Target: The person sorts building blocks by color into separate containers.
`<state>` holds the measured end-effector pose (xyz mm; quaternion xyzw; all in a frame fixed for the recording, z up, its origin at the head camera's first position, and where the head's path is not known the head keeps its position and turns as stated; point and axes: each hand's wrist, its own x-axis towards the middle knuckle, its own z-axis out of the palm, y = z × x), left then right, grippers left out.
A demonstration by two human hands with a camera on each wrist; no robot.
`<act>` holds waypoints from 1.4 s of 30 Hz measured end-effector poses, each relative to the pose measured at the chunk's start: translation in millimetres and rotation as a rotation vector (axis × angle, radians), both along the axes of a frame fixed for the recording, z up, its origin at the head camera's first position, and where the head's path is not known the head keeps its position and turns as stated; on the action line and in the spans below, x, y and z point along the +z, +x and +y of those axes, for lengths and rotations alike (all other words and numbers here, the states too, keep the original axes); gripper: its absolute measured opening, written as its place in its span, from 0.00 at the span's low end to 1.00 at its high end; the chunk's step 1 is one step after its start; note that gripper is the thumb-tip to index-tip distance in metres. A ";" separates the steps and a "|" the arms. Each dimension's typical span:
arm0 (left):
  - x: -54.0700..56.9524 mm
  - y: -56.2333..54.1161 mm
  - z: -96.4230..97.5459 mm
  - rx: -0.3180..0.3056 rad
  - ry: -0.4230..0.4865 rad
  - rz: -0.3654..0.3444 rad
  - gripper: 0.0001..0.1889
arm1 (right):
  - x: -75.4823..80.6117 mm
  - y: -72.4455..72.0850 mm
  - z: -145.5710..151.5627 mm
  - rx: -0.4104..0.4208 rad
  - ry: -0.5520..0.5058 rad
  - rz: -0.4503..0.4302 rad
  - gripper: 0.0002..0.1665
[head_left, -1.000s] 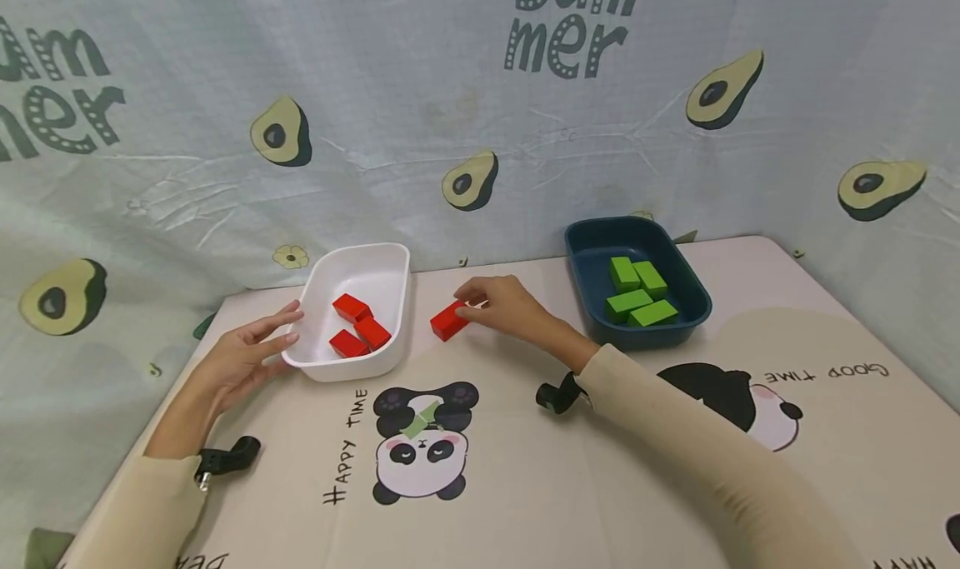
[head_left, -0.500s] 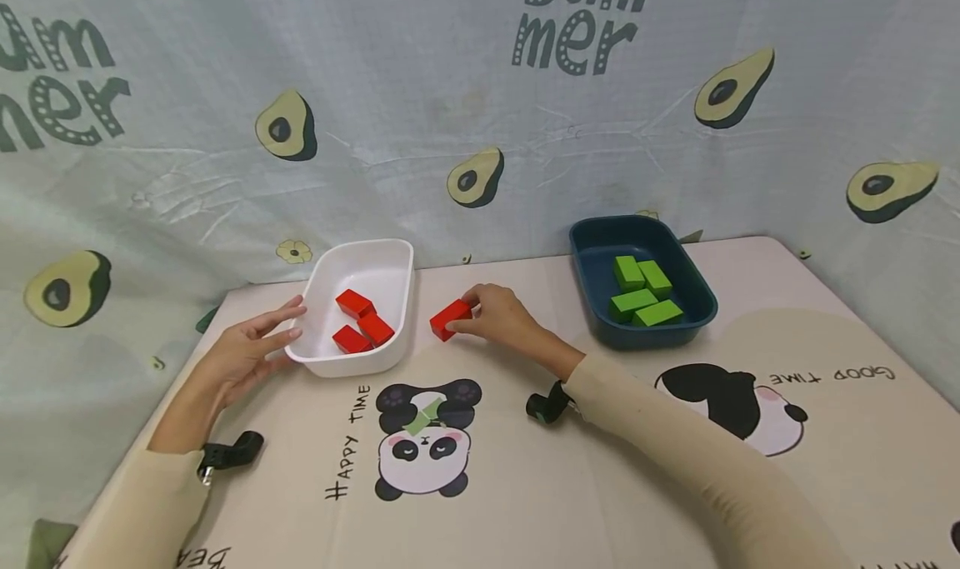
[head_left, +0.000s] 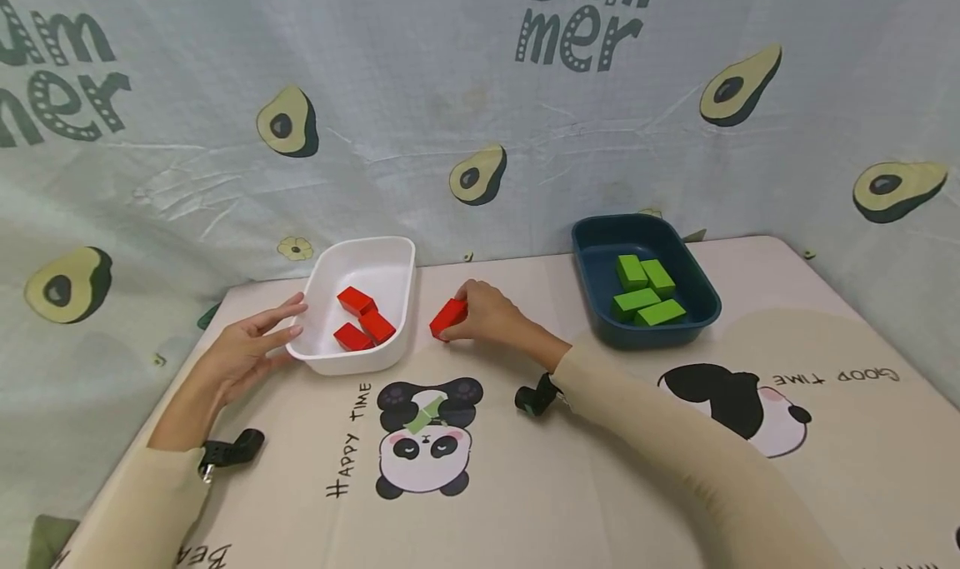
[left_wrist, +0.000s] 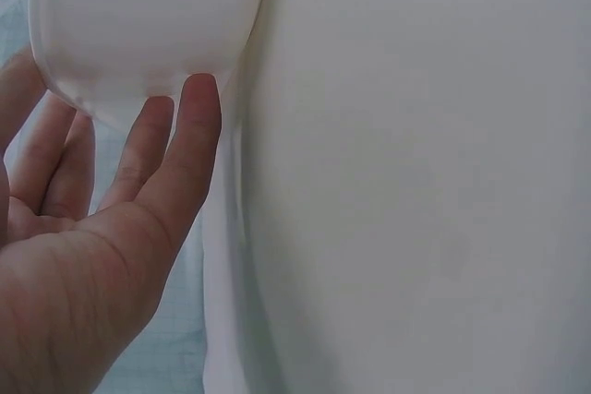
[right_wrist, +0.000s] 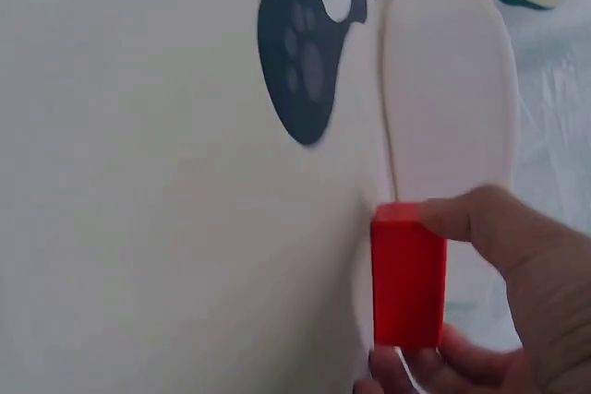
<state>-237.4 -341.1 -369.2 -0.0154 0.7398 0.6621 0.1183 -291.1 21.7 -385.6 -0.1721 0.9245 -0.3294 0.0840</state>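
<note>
My right hand point(head_left: 491, 315) pinches a red block point(head_left: 447, 319) between thumb and fingers, just right of the white tub point(head_left: 408, 302). In the right wrist view the thumb presses one end of the red block point(right_wrist: 406, 279) and fingertips support the other. Several red blocks point(head_left: 377, 327) lie in the white tub. My left hand point(head_left: 243, 356) rests against the tub's left side, fingers extended. Its fingertips touch the tub's outer wall point(left_wrist: 148, 25) in the left wrist view.
A dark blue tub point(head_left: 705, 311) holding several green blocks point(head_left: 660, 312) stands at the back right. A printed cloth point(head_left: 525, 486) with pandas covers the table. Behind rises a fabric backdrop point(head_left: 390, 77) with avocado prints.
My right hand has closed its grip on the red block, which has tilted slightly in it. The left hand stays against the white tub. The head view has shifted a little.
</note>
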 end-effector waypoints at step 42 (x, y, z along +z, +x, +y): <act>1.1 0.7 0.5 0.012 0.035 -0.017 0.33 | -7.6 -22.0 44.0 0.235 -0.288 -0.314 0.41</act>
